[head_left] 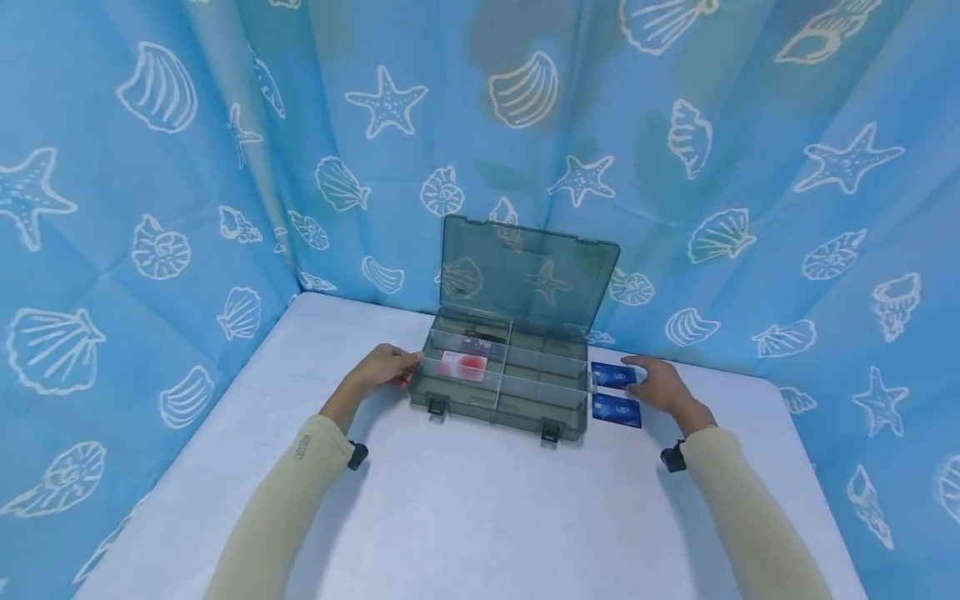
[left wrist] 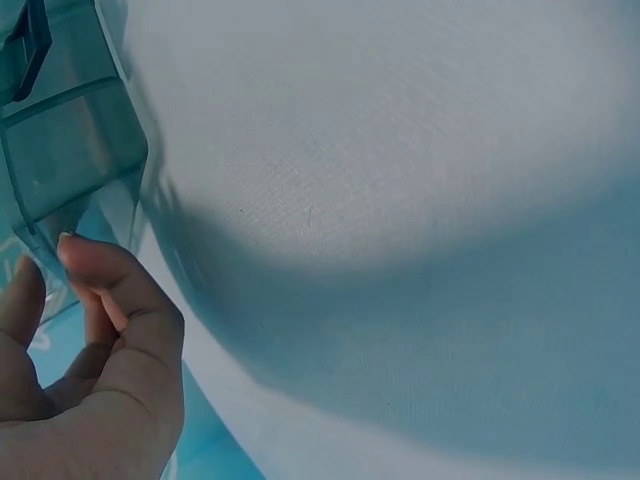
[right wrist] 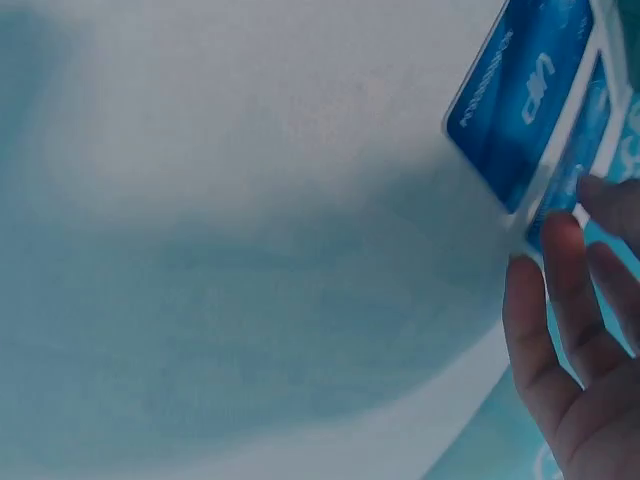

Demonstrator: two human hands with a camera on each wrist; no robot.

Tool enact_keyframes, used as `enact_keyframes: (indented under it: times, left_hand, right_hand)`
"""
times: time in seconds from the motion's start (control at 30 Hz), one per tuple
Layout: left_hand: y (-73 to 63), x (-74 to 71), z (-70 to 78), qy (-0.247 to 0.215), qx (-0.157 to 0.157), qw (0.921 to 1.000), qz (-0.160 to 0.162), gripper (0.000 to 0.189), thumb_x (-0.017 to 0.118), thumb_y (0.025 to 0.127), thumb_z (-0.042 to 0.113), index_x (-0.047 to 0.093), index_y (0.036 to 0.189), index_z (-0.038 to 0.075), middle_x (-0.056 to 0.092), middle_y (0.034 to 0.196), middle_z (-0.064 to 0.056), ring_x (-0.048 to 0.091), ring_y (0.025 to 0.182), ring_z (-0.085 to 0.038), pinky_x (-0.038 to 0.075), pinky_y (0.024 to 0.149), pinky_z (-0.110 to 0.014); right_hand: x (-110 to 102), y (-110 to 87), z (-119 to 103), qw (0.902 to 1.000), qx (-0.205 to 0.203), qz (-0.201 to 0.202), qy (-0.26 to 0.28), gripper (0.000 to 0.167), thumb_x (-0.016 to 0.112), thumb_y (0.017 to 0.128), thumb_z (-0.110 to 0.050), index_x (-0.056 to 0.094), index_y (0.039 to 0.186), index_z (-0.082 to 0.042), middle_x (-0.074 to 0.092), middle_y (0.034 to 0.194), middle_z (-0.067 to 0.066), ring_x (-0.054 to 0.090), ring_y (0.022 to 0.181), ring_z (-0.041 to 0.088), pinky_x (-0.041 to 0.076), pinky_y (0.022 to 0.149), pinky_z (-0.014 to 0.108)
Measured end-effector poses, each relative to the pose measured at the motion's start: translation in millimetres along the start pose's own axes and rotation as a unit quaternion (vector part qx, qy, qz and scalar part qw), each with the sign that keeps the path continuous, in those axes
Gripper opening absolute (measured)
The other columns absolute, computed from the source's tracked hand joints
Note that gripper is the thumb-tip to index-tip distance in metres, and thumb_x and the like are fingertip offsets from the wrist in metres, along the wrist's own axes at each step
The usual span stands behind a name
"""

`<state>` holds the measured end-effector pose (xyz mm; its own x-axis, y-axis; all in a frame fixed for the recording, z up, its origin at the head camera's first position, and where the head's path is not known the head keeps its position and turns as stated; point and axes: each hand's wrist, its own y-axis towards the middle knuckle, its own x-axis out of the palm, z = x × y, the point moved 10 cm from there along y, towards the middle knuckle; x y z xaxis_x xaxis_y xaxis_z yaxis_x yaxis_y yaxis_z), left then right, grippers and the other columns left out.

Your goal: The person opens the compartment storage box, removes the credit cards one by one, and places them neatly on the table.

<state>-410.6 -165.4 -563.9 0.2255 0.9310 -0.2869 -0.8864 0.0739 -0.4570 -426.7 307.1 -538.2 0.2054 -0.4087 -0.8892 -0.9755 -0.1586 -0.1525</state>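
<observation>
A translucent grey compartment box (head_left: pixel 540 387) stands on the table with its lid (head_left: pixel 525 275) raised at the back. In its left column are a black card (head_left: pixel 483 343) marked Vip and, in the row before it, a red and white card (head_left: pixel 463 367). My left hand (head_left: pixel 378 367) is at the box's left side, fingertips touching the wall, fingers loosely bent. To the box's right lie two blue VIP cards, a rear one (head_left: pixel 611 375) and a front one (head_left: pixel 617 410). My right hand (head_left: pixel 663 390) reaches over the rear card's right end, fingers spread; firm contact is unclear.
White cloth covers the table (head_left: pixel 480 508). A blue curtain (head_left: pixel 390 150) with shell and starfish prints hangs behind and at both sides, close to the raised lid. Two latches (head_left: pixel 550 435) project from the box's front.
</observation>
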Motion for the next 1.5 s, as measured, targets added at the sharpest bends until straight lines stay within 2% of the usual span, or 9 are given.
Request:
enact_keyframes:
  times: [0.23,0.63,0.77,0.9,1.0,1.2,1.3,1.4,1.5]
  left_hand:
    - [-2.4,-0.3,4.4,-0.005,-0.002,1.0000,-0.005,0.053,0.059,0.098,0.035,0.052,0.129,-0.007,0.060,0.098,-0.012,0.059,0.079,-0.017,0.054,0.073,-0.030]
    - [-3.1,-8.9,-2.1,-0.015,-0.016,0.9998,0.003,0.051,0.059,0.099,0.034,0.052,0.130,-0.006,0.060,0.101,-0.013,0.059,0.082,-0.018,0.054,0.074,-0.030]
    - [-4.3,-10.5,-2.9,-0.015,-0.015,0.9998,0.006,0.050,0.059,0.099,0.034,0.053,0.129,-0.006,0.060,0.101,-0.013,0.059,0.081,-0.018,0.054,0.073,-0.029]
    - [-6.3,-12.6,-3.3,-0.015,-0.017,0.9997,0.010,0.049,0.059,0.099,0.033,0.054,0.128,-0.005,0.059,0.101,-0.013,0.059,0.081,-0.019,0.054,0.072,-0.029]
    - [-7.0,-14.2,-2.8,-0.013,-0.015,0.9997,0.014,0.048,0.058,0.099,0.033,0.054,0.128,-0.005,0.059,0.102,-0.013,0.059,0.082,-0.019,0.053,0.072,-0.029]
    - [-4.2,-13.9,-2.4,-0.020,-0.015,0.9995,0.022,0.048,0.060,0.098,0.032,0.055,0.127,-0.005,0.060,0.104,-0.013,0.060,0.085,-0.020,0.054,0.073,-0.028]
    - [-2.8,-11.0,-1.2,-0.026,-0.009,0.9994,0.022,0.048,0.061,0.098,0.032,0.055,0.127,-0.006,0.060,0.104,-0.013,0.060,0.085,-0.019,0.054,0.073,-0.027]
    - [-1.8,-6.5,0.6,-0.027,-0.003,0.9994,0.022,0.047,0.061,0.098,0.031,0.056,0.127,-0.007,0.060,0.102,-0.012,0.060,0.083,-0.018,0.054,0.071,-0.026]
    - [-1.8,-1.3,2.7,-0.026,0.001,0.9994,0.021,0.046,0.061,0.098,0.031,0.057,0.125,-0.007,0.060,0.098,-0.011,0.059,0.079,-0.017,0.053,0.069,-0.025]
  right_hand:
    - [5,3.7,15,0.9990,0.043,-0.012,0.007,0.053,0.068,0.090,-0.011,0.049,0.139,0.000,0.040,0.144,0.028,0.030,0.134,0.049,0.027,0.107,0.063]
    - [8,10.8,13,0.9991,0.040,0.000,0.013,0.053,0.069,0.090,-0.012,0.050,0.139,-0.001,0.043,0.143,0.028,0.031,0.134,0.050,0.028,0.106,0.064]
    - [-1,10.1,1,0.9987,0.016,0.034,0.034,0.051,0.065,0.093,-0.014,0.049,0.139,0.000,0.042,0.143,0.027,0.041,0.128,0.049,0.036,0.101,0.062]
    - [-18,9.8,-39,0.9886,-0.016,0.087,0.122,0.047,0.055,0.101,-0.026,0.047,0.140,-0.001,0.047,0.139,0.025,0.055,0.115,0.044,0.050,0.091,0.053]
    - [-20,9.7,-91,0.9679,-0.043,0.072,0.237,0.049,0.050,0.103,-0.033,0.048,0.139,0.000,0.052,0.133,0.024,0.057,0.114,0.041,0.050,0.091,0.051]
    - [22,7.8,-202,0.8957,-0.078,-0.115,0.422,0.047,0.049,0.104,-0.025,0.044,0.139,0.007,0.051,0.135,0.028,0.054,0.121,0.039,0.040,0.103,0.053]
    - [47,8.3,-238,0.8769,-0.062,-0.181,0.441,0.050,0.049,0.104,-0.019,0.037,0.142,0.011,0.043,0.142,0.029,0.048,0.128,0.039,0.036,0.106,0.051]
    - [64,14.8,-255,0.8908,-0.054,-0.195,0.407,0.053,0.050,0.103,-0.022,0.038,0.140,0.013,0.041,0.143,0.030,0.045,0.130,0.040,0.037,0.107,0.049]
    - [73,20.8,-260,0.9199,-0.044,-0.189,0.341,0.042,0.052,0.102,-0.026,0.054,0.119,0.013,0.055,0.121,0.026,0.054,0.117,0.037,0.042,0.102,0.047]
